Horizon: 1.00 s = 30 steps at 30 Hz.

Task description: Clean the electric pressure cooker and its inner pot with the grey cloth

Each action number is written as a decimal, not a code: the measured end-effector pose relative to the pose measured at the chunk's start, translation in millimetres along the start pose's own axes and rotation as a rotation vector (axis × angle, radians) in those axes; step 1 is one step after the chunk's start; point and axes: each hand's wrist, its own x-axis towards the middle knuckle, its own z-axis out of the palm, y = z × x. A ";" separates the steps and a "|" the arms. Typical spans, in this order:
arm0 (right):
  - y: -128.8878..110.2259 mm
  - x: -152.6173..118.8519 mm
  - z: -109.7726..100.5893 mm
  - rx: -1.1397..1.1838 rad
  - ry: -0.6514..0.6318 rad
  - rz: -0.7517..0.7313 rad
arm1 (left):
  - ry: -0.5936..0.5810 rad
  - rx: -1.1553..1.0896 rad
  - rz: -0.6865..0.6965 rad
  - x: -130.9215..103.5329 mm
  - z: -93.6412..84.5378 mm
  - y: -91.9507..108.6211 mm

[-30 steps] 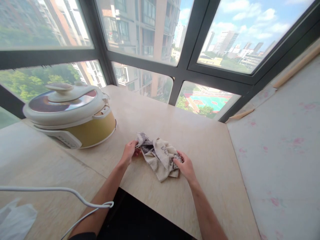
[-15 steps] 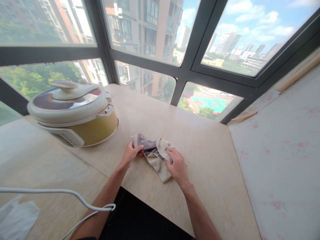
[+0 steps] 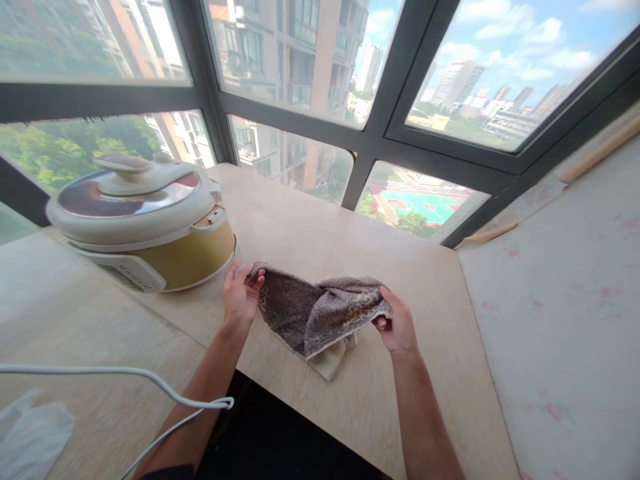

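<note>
A brown patterned cloth (image 3: 320,310) with a pale underside is spread between my hands above the light marbled tabletop (image 3: 420,373). My left hand (image 3: 243,293) grips its upper left corner, with the fingers partly curled round the edge. At the other end, my right hand (image 3: 399,323) pinches the right edge, thumb on top and fingers underneath. The middle of the cloth sags in folds, and a beige part hangs down below it onto the table.
A cream and yellow electric cooker (image 3: 165,247) with a lid stands at the left. A white cable (image 3: 150,373) crosses over my left forearm. Crumpled white plastic (image 3: 35,427) lies lower left. Windows and a floral wall (image 3: 560,320) border the table.
The cloth was bunched on the table and is now opened out, brown side showing. My left hand has moved left and up, my right hand to the right.
</note>
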 end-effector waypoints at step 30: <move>-3.8 -12.9 -229.9 -0.808 0.337 -0.155 | 0.012 0.753 0.136 25.2 -78.0 37.2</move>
